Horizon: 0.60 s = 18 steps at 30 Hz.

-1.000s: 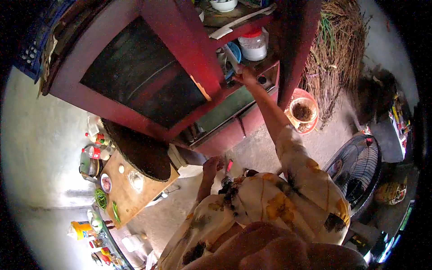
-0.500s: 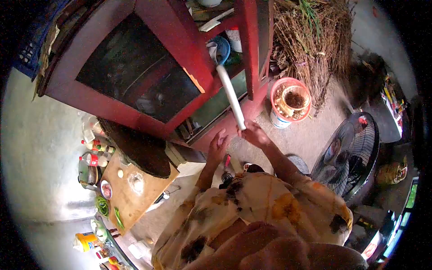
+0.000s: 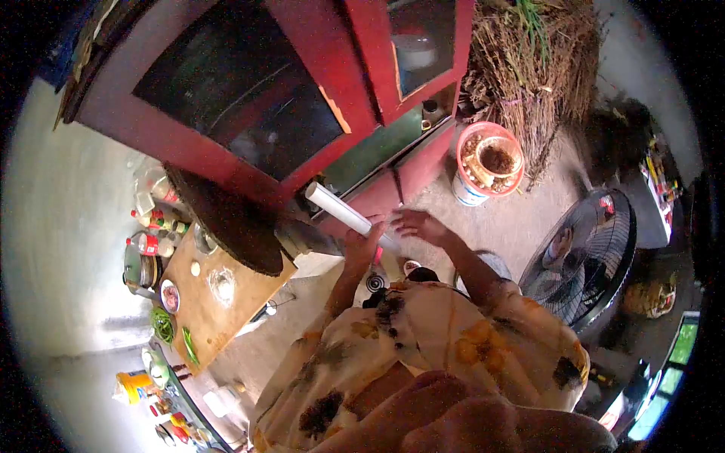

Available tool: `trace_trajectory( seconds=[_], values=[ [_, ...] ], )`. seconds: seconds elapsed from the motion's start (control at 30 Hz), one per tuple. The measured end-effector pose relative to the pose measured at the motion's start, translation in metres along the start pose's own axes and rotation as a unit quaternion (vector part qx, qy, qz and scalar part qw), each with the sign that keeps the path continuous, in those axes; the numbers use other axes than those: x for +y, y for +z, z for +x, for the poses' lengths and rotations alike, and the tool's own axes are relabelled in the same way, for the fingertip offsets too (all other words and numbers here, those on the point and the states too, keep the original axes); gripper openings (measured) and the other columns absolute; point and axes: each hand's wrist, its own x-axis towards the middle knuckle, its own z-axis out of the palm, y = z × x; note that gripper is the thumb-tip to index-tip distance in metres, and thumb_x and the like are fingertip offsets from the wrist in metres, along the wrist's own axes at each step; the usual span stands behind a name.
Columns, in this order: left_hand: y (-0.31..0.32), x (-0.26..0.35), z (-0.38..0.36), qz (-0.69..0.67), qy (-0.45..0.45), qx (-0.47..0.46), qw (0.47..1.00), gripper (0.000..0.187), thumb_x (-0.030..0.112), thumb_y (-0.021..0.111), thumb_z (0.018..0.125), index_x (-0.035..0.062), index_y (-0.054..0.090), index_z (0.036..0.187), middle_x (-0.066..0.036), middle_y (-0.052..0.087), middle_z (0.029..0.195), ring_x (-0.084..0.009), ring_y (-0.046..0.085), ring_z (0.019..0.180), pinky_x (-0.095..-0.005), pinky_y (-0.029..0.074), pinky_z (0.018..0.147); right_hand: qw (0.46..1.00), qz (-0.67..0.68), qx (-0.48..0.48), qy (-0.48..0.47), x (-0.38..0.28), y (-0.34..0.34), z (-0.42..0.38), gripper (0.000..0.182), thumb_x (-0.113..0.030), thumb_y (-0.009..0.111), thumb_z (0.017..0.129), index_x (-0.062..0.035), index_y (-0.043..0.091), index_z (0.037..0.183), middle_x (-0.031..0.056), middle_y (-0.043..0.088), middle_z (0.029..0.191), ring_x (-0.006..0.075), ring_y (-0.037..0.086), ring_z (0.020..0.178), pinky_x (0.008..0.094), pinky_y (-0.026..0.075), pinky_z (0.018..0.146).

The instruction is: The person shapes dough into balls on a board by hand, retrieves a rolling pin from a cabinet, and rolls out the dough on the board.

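A long white roll (image 3: 340,208), shaped like a tube, slants up and to the left out of my left hand (image 3: 364,243). My left fingers are wrapped round its lower part. Its far end points toward the red cabinet (image 3: 355,90), and the kind of roll cannot be made out. My right hand (image 3: 421,227) is just to the right, apart from the roll, with its fingers spread and nothing in them. The right cabinet door (image 3: 445,45) now stands closed in front of me.
On the left, a wooden table (image 3: 219,332) carries a plate (image 3: 171,296), green beans (image 3: 161,325) and bottles (image 3: 155,244). A bucket (image 3: 470,192) stands beside dry stalks (image 3: 529,90). A standing fan (image 3: 581,257) is at the right. A round dark board (image 3: 219,226) juts over the table.
The right cabinet door has swung from open to closed. The roll has passed from my right hand to my left and now tilts leftward. My right hand has let go.
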Motion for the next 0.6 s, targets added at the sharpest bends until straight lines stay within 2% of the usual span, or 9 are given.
trace_trajectory(
  seconds=[0.07,0.13,0.2,0.23,0.3,0.4,0.47,0.53,0.6],
  values=[
    [-0.010,-0.006,-0.004,0.094,0.016,-0.006,0.995,0.028,0.021,0.070,0.086,-0.0002,0.068,0.104,-0.007,0.068,0.086,-0.0116,0.060,0.074,-0.0297,0.050,0.066,0.989,-0.090,0.074,-0.089,-0.013,-0.038,0.023,0.059,-0.039,0.059,0.091,-0.0063,0.045,0.138,0.0097,0.059,0.123,0.0206,0.058,0.109,0.0361,0.045,0.096],
    [-0.013,0.008,-0.013,0.085,-0.022,-0.006,0.996,0.029,0.020,0.070,0.085,-0.0002,0.067,0.105,-0.007,0.069,0.088,-0.0125,0.062,0.075,-0.0305,0.051,0.068,0.975,-0.031,0.178,-0.131,-0.042,-0.067,0.052,0.050,-0.037,0.062,0.089,-0.0076,0.053,0.129,0.0092,0.062,0.117,0.0200,0.060,0.104,0.0373,0.046,0.095],
    [-0.014,0.013,-0.019,0.074,-0.058,-0.007,0.996,0.030,0.020,0.071,0.084,-0.0002,0.067,0.106,-0.008,0.069,0.090,-0.0134,0.063,0.077,-0.0314,0.052,0.071,0.962,-0.080,0.242,-0.094,-0.079,-0.078,0.092,0.040,-0.033,0.062,0.089,-0.0078,0.056,0.119,0.0079,0.065,0.108,0.0192,0.062,0.096,0.0366,0.049,0.090],
    [-0.015,0.010,-0.021,0.104,-0.043,-0.009,0.994,0.031,0.019,0.071,0.084,-0.0005,0.066,0.107,-0.009,0.070,0.093,-0.0146,0.064,0.081,-0.0321,0.053,0.073,0.911,-0.310,0.216,-0.166,-0.085,-0.117,0.121,0.034,-0.031,0.062,0.089,-0.0077,0.058,0.113,0.0072,0.066,0.102,0.0194,0.063,0.091,0.0358,0.051,0.085],
    [-0.019,0.006,-0.027,0.132,-0.028,0.001,0.991,0.032,0.018,0.072,0.083,-0.0008,0.066,0.108,-0.009,0.070,0.096,-0.0159,0.066,0.084,-0.0327,0.053,0.076,0.806,-0.520,0.161,-0.232,-0.082,-0.201,0.174,0.028,-0.028,0.062,0.089,-0.0076,0.059,0.107,0.0064,0.067,0.096,0.0196,0.063,0.086,0.0350,0.054,0.079],
    [-0.025,0.004,-0.039,0.133,-0.065,-0.003,0.989,0.033,0.018,0.073,0.083,-0.0006,0.066,0.109,-0.010,0.070,0.100,-0.0173,0.066,0.092,-0.0332,0.053,0.079,0.824,-0.475,0.141,-0.275,-0.090,-0.224,0.217,0.019,-0.022,0.057,0.092,-0.0066,0.060,0.103,0.0081,0.066,0.090,0.0211,0.064,0.075,0.0348,0.056,0.067],
    [-0.026,0.007,-0.049,0.153,-0.056,0.023,0.986,0.033,0.019,0.073,0.082,0.0008,0.066,0.109,-0.010,0.070,0.100,-0.0167,0.065,0.092,-0.0331,0.052,0.080,0.973,-0.034,0.171,-0.150,-0.109,-0.199,0.216,0.013,-0.010,0.055,0.090,-0.0048,0.059,0.100,0.0111,0.066,0.088,0.0224,0.063,0.065,0.0361,0.056,0.061],
    [-0.029,0.007,-0.058,0.121,-0.050,0.043,0.990,0.033,0.019,0.074,0.082,0.0013,0.066,0.109,-0.010,0.070,0.099,-0.0165,0.065,0.092,-0.0333,0.052,0.081,0.887,-0.340,0.141,-0.280,-0.106,-0.195,0.231,0.018,-0.018,0.075,0.079,-0.0092,0.060,0.079,0.0058,0.062,0.077,0.0211,0.059,0.064,0.0373,0.053,0.064],
    [-0.036,-0.008,-0.066,0.089,-0.039,0.061,0.993,0.032,0.020,0.074,0.082,0.0019,0.067,0.108,-0.010,0.070,0.098,-0.0162,0.065,0.091,-0.0334,0.051,0.082,0.962,0.012,0.232,-0.142,-0.119,-0.175,0.240,0.018,-0.018,0.073,0.080,-0.0117,0.057,0.076,0.0033,0.059,0.075,0.0202,0.058,0.066,0.0391,0.052,0.061]
  ],
)
